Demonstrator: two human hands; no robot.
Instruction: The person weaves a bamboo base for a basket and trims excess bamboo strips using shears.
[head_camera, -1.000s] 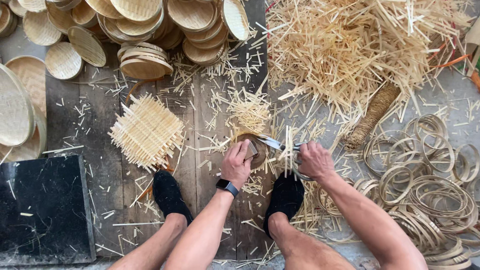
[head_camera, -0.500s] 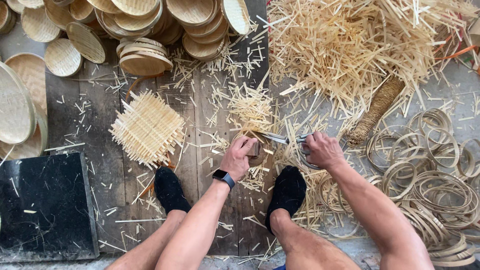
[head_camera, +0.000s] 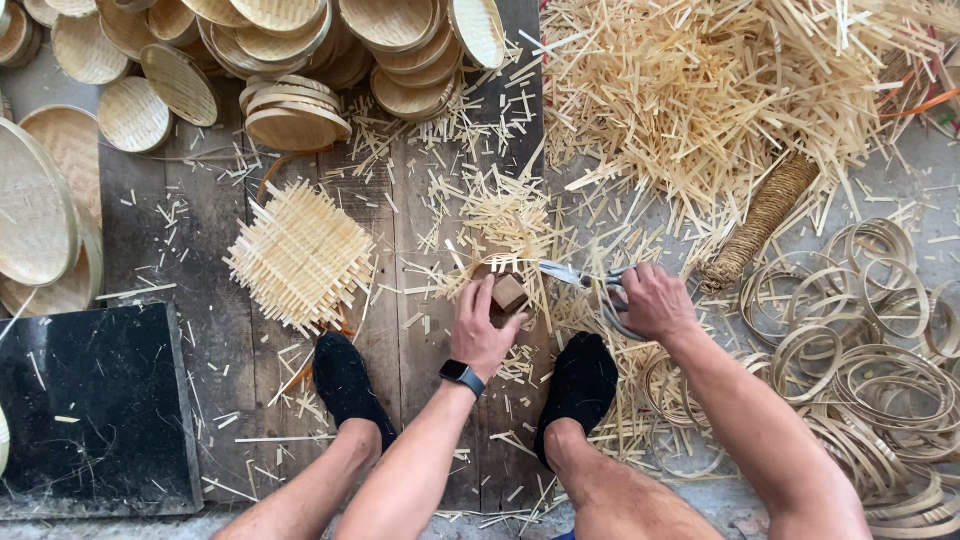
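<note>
A plank floor (head_camera: 230, 340) fills the view, littered with bamboo offcuts. At top right lies a big heap of strips (head_camera: 720, 90), spilling toward the middle. Along the top and left edge sit stacks of woven trays (head_camera: 290, 110), round and shallow, some leaning on one another. At right, a tangle of bamboo hoops (head_camera: 880, 360) lies on the ground, with a rope-wound bundle (head_camera: 765, 220) between the hoops and the heap. A dark slab (head_camera: 95, 410) rests at lower left. Left of centre lies a square woven mat (head_camera: 300, 255), its strip ends sticking out on all sides.

The person sits with bare legs forward and black shoes (head_camera: 345, 385) planted on the planks, one on each side of the left forearm.

The left hand (head_camera: 485, 330), with a watch (head_camera: 462, 376) on its wrist, is closed over a small brown block (head_camera: 508, 293), thumb and fingers clamped on it; the block sits on the floor at mid-frame, among short strips and just below a loose clump of them. The right hand (head_camera: 650, 300) is shut around the handles of scissors (head_camera: 572, 275), whose blades point left toward the block, their tips just beside it. Whether the blades touch the block I cannot tell.
</note>
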